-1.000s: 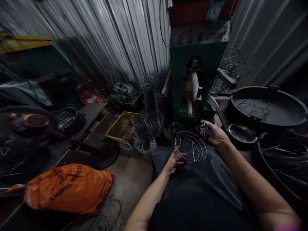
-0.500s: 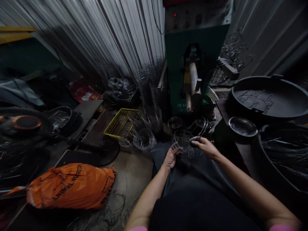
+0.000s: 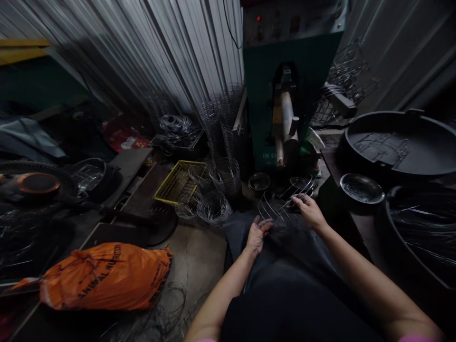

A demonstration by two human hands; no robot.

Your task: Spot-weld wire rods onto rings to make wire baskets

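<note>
2 bare hands are in view, both near the lower centre of the frame, above 1 dark cloth [image 3: 285, 266] spread across the person's lap. The left hand [image 3: 257, 233] has its fingers partly curled at the lower left edge of 1 thin wire frame [image 3: 273, 208]; whether it grips the wire or merely supports it cannot be told. The right hand [image 3: 307, 209] pinches thin wire between thumb and fingers at the right side of the same piece. The wire frame lies between the 2 hands, just right of the frame's centre, and shows several curved wires; their exact number is blurred. At upper right of centre stands 1 green machine [image 3: 260, 95] with 1 lit red lamp [image 3: 258, 18]. Left of the hands, at least 4 round wire cages [image 3: 213, 209] are grouped beside 1 yellow-rimmed basket [image 3: 167, 179]. On the right are 2 large dark pans: 1 upper pan [image 3: 432, 149], bearing wire pieces, and 1 lower pan [image 3: 415, 259], holding many loose wires. Near both pans sits 1 small metal dish [image 3: 362, 202]. At lower left lies 1 orange bag [image 3: 107, 275] with black lettering.
</note>
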